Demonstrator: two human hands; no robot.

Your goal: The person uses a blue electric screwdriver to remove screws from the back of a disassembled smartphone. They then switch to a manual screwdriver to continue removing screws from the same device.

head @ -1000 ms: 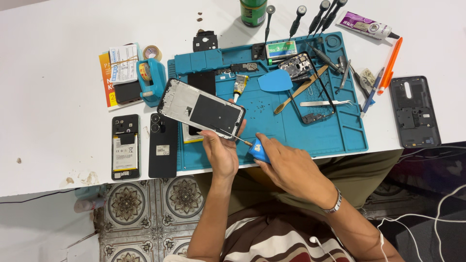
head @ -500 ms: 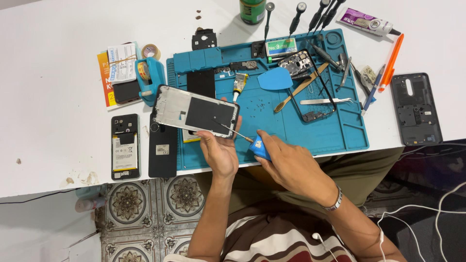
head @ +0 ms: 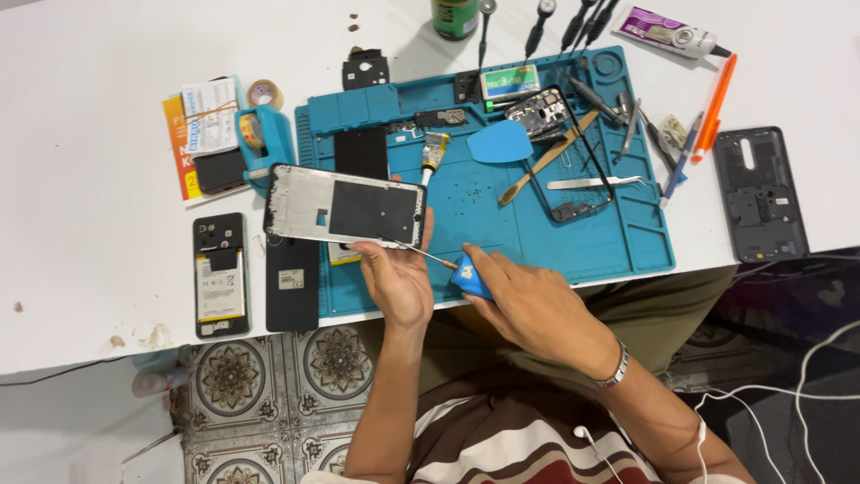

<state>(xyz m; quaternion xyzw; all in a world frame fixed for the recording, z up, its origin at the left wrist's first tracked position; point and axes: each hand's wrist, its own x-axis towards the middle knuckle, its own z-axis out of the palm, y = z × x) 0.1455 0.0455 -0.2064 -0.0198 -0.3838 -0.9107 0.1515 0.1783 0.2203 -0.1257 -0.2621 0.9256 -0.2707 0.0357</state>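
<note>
While held: phone frame (head: 345,205), L hand (head: 399,280).

— What is the furniture here?
— One broad white table (head: 107,161) with a smooth, glossy top, evenly lit, with only soft shadows. A few small brown stains sit near its front edge.

— And below that edge?
— A tiled floor (head: 269,385) of grey-and-brown ornamental tiles with flower medallions shows under the table. Well to the right of those tiles, thin white cables (head: 806,376) loop over a dark area.
</note>
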